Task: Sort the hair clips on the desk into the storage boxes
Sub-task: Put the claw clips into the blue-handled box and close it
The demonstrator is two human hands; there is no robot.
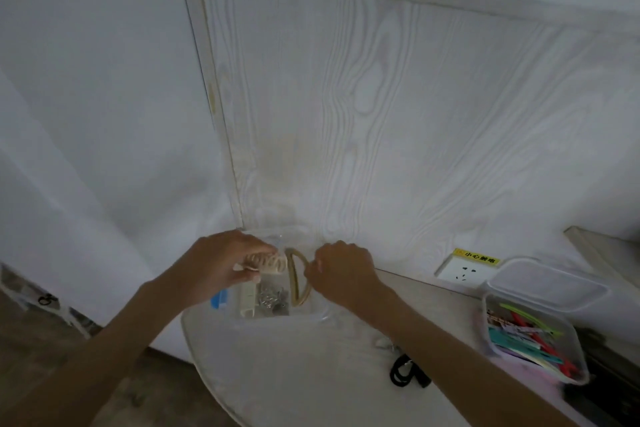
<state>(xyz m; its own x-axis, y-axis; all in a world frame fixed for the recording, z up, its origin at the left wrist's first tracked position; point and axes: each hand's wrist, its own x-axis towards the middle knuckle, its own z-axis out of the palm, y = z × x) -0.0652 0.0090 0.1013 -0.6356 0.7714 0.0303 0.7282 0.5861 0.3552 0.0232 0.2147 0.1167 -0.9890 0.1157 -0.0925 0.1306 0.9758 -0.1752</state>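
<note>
Two boxes on tabletop: clear box, colourful-clip box. Left hand grips beige claw clip; right hand pinches half-round clip.

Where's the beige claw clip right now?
In the head view, the beige claw clip is pinched in the left hand, held over the back left of the clear storage box, beside the tan D-shaped clip that the right hand grips.

One head-worn wide-angle view looks forward and steeply down over the rounded desk, tilted so the wood-grain wall panel fills the upper frame. Both forearms enter from the bottom edge. The desk sits close, low in frame; the floor shows left of it.
</note>
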